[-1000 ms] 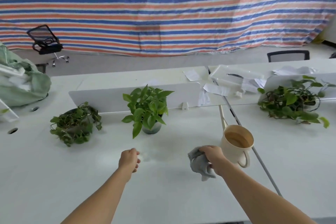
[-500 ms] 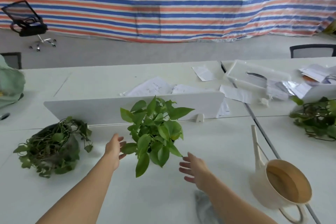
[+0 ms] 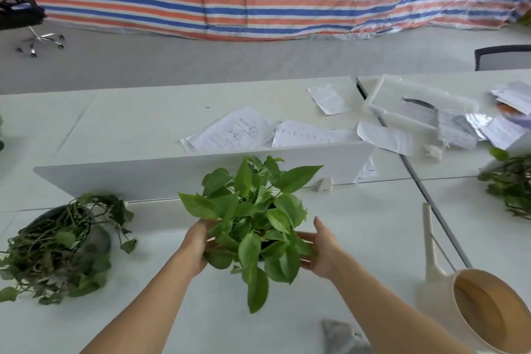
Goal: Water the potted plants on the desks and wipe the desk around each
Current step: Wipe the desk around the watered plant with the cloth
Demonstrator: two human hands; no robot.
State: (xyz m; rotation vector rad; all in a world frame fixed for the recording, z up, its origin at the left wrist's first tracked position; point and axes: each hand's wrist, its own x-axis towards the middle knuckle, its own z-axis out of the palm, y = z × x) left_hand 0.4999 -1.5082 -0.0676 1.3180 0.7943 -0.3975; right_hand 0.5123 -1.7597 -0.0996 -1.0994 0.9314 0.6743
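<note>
L hand [image 3: 196, 247] is sitting at the left side of the centre potted plant [image 3: 250, 215], fingers disappearing under the leaves; pot is hidden by foliage, so cannot tell whether this hand is gripping it; R hand [image 3: 323, 250] is lying at the plant's right side, palm facing it, thumb sticking up, fingers fairly straight & reaching in among the lower leaves, not curling round anything visible; plant is standing upright over the white desk [image 3: 201, 322], just in front of the low divider panel [image 3: 172, 175]; grey cloth [image 3: 342, 336] is lying loose on the desk beside the R forearm, nr bottom edge; cream watering can [image 3: 488, 316] is standing to the right w/ brownish water inside, spout pointing away; trailing plant [image 3: 57, 244] is sprawling at left; another plant [image 3: 511, 187] is showing at far right edge.
</note>
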